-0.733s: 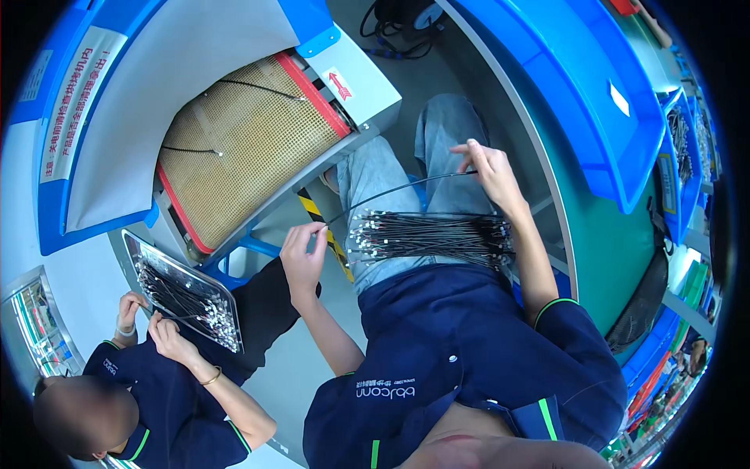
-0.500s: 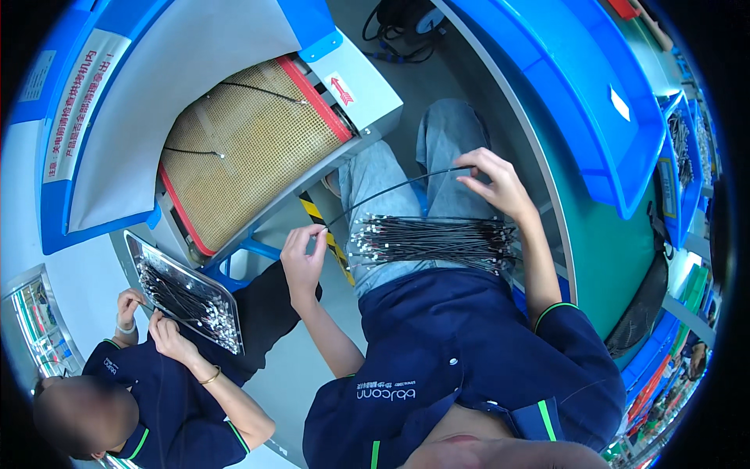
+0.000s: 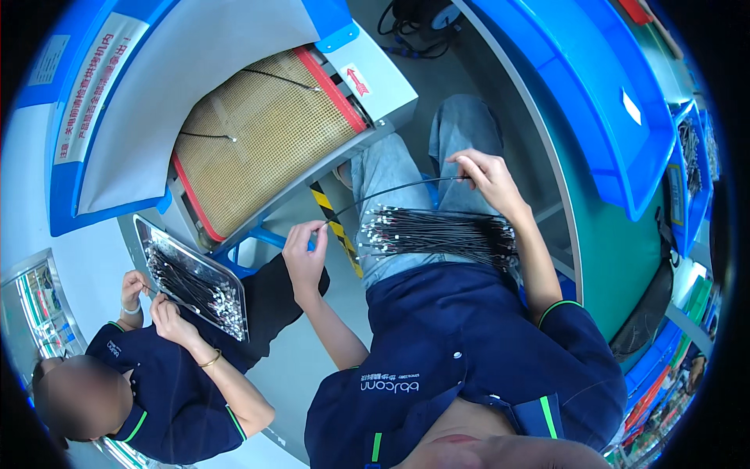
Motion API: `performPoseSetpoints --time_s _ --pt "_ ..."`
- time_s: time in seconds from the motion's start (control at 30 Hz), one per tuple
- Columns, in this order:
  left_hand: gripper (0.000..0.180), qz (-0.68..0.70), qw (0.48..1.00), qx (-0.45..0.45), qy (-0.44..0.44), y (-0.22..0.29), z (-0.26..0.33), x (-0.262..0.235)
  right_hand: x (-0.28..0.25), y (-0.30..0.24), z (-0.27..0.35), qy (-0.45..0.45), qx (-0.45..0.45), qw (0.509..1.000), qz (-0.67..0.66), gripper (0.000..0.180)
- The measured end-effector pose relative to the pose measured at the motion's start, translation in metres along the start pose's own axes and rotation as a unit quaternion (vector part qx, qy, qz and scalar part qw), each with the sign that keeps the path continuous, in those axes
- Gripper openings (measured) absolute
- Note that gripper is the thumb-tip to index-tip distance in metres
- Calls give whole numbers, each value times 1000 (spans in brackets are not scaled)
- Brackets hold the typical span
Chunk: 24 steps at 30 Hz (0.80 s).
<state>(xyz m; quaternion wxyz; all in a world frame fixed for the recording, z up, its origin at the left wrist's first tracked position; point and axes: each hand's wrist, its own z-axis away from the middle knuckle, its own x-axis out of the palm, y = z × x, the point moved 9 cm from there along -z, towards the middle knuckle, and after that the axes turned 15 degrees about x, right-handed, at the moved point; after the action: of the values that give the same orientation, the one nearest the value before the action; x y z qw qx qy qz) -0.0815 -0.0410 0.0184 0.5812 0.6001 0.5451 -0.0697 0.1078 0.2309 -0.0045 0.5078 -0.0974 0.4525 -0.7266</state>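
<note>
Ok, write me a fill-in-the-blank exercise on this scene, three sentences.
1. The left hand and right hand stretch a single black ____ between them.
2. The bundle of cables lies across the person's ____.
3. The co-worker's hands hold a metal ____ filled with more cables.

Missing words: cable; lap; tray

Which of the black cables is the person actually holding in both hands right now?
The single black cable stretched between the left hand and right hand, arching above the lap. The bundle of cables lies loose across the thighs, ungripped.
</note>
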Motion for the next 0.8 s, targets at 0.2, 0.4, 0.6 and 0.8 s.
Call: performPoseSetpoints --time_s 0.2,0.4,0.6,0.8 --pt "8 -6 1000 -8 11 -5 5 -8 15 -24 15 12 -208 968 139 14" --pt "8 -27 999 17 15 3 5 -8 10 -13 12 78 -122 984 103 17" --pt "8 -17 1000 -10 11 -9 11 -9 18 -8 5 4 -115 991 71 21" --pt "7 -10 999 -34 8 -10 15 -12 11 -26 26 -5 -212 972 105 15"
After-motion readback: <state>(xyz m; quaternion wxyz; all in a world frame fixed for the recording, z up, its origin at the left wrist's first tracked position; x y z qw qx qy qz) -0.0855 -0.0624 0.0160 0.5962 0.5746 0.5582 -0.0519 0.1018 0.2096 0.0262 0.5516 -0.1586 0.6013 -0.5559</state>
